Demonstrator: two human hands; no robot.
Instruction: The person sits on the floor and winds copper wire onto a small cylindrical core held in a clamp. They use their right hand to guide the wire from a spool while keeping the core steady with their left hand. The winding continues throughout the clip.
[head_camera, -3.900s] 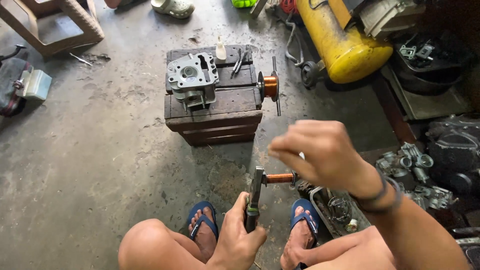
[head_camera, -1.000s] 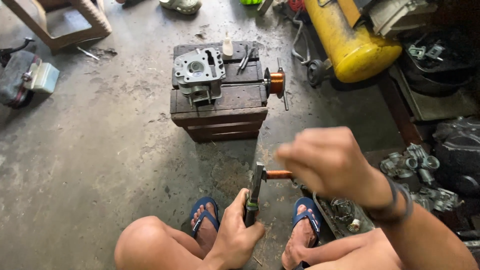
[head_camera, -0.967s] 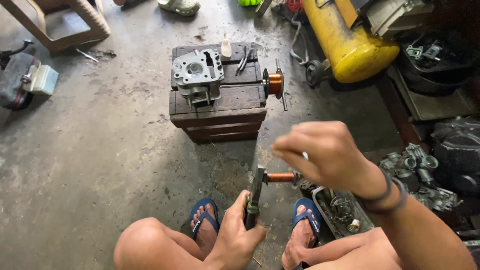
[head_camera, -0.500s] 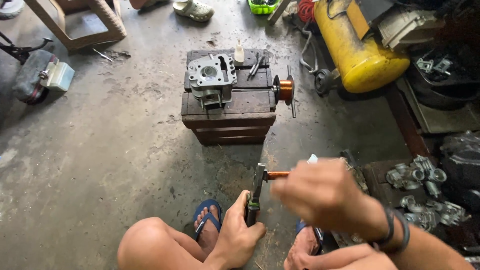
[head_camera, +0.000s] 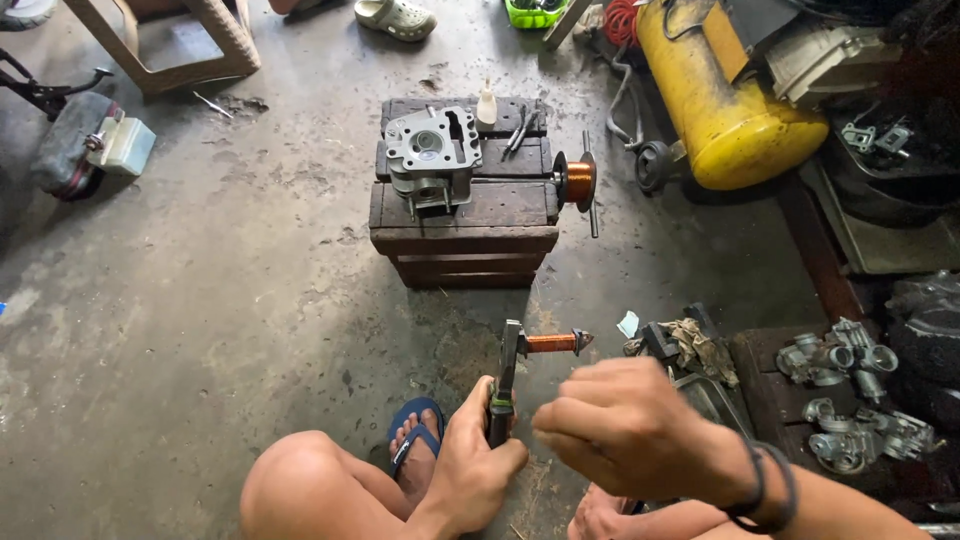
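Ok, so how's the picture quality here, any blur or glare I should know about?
Head view: soft, even daylight on the concrete floor, no hard shadows. The right hand is a little motion-blurred, while the left hand gripping the pliers and the copper coil is fairly sharp. The yellow tank carries a mild sheen; the far right corner is dark, and the edges bow slightly from the wide lens.
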